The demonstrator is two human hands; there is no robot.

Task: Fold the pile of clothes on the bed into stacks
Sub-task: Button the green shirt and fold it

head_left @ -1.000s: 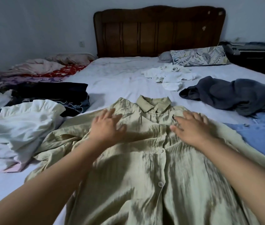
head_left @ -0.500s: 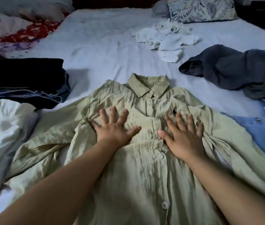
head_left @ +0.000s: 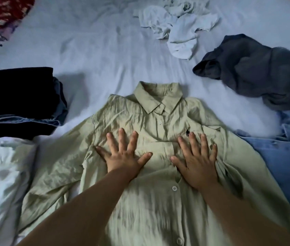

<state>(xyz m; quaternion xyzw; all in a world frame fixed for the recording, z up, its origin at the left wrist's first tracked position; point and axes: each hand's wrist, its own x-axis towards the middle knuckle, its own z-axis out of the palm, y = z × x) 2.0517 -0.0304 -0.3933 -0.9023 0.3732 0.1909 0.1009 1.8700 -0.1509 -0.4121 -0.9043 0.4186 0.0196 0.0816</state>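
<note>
Our left hand [head_left: 123,157] and right hand [head_left: 196,162] lie flat on the chest of the green shirt [head_left: 158,201], fingers spread wide, pressing rather than pinching anything. In the last second both have slid down from just under the collar [head_left: 158,96] to mid-chest, drawing the cloth smooth — we judge the shirt is now laid out and ready for its first fold, sleeves inward.

The shirt lies buttoned, face up, on the bed sheet [head_left: 105,59]. Its left sleeve trails outward from our left hand toward the white garment [head_left: 0,174] and touches it. Beyond that sits the dark folded stack [head_left: 16,100]. Just outside our right hand the blue denim [head_left: 286,157] crowds the shirt's edge, with the grey garment [head_left: 265,77] beyond it. Open sheet lies ahead of both hands, past the collar — room enough there.
</note>
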